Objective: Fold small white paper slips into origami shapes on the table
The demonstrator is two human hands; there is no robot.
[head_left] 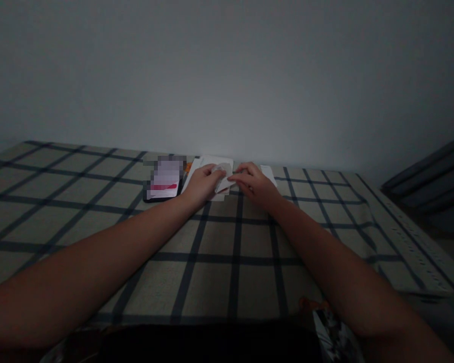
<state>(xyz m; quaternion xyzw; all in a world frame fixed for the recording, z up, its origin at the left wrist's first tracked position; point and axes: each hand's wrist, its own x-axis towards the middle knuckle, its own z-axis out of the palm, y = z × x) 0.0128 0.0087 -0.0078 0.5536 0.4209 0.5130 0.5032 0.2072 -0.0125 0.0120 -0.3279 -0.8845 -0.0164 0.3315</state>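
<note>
Both hands meet over the far part of the checked cloth. My left hand (201, 185) is closed on a small white paper piece (224, 185), its thumb lying across the top; a paler, thinner layer shows at its upper edge. From the other side, my right hand (254, 182) pinches the right edge of that paper between bent fingers. Under and behind the left hand lies a larger white sheet (208, 161). Another white paper (269, 174) is partly hidden behind the right hand. Dim light blurs any print.
A phone (165, 191) with a lit, partly pixelated screen lies left of my left hand. The checked cloth (215, 272) covers the surface up to a plain wall (227, 75). Dark folded fabric (435, 186) stands at the right. An orange item (188, 167) peeks out beside the phone.
</note>
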